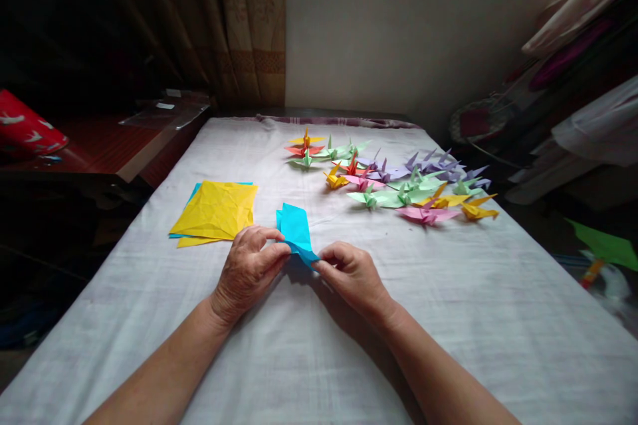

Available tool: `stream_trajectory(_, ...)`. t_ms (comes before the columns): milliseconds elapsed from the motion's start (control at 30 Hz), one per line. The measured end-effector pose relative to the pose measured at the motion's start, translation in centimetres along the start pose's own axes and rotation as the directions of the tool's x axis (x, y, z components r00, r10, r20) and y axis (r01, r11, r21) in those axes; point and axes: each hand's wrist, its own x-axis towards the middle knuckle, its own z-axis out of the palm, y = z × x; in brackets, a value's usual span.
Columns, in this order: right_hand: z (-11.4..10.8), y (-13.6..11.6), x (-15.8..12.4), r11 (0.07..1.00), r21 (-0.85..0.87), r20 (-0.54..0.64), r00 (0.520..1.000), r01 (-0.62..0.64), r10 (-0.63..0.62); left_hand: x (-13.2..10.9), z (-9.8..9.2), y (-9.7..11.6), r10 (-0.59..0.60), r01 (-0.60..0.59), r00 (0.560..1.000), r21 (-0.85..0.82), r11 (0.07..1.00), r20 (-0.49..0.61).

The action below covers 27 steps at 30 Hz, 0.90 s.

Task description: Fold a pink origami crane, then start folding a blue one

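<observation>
A folded piece of blue paper point(295, 229) stands up between both hands over the white cloth point(448, 319). My left hand point(248, 271) pinches its left lower edge with thumb and fingers closed. My right hand point(351, 273) pinches its pointed lower right corner, fingers curled. To the left lies a stack of creased square sheets, a yellow sheet point(216, 210) on top with a blue one showing beneath.
Several folded paper cranes point(399, 186) in orange, green, purple, pink and yellow lie spread at the far right of the cloth. A dark wooden table point(100, 146) stands to the left, a curtain point(239, 26) behind, clothes point(573, 99) at the right.
</observation>
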Motion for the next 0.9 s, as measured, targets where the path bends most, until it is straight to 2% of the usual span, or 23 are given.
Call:
stream_trajectory(367, -0.2, 0.1, 0.1, 0.995, 0.075, 0.014, 0.997, -0.073, 0.072, 0.1, -0.1, -0.1, 0.015, -0.015, 1.0, 0.005, 1.0, -0.009)
stream_trajectory(533, -0.9, 0.8, 0.5, 0.993, -0.058, -0.103, 0.99, -0.107, 0.101, 0.0, -0.6, -0.4, 0.116, -0.116, 0.993, -0.018, 0.993, 0.006)
stream_trajectory(600, -1.2, 1.2, 0.7, 0.98, -0.152, -0.138, 0.984, -0.131, 0.11, 0.0, -0.7, -0.3, 0.162, -0.16, 0.985, -0.04, 0.986, 0.06)
stream_trajectory(700, -1.4, 1.8, 1.0, 0.937, -0.308, -0.172, 0.978, -0.165, 0.116, -0.1, -0.6, 0.2, 0.191, -0.175, 0.961, -0.094, 0.98, 0.201)
stream_trajectory(900, -1.2, 1.8, 1.4, 0.836, -0.521, -0.189, 0.979, -0.169, 0.08, -0.4, 0.0, 1.0, 0.13, -0.028, 0.894, -0.236, 0.971, 0.429)
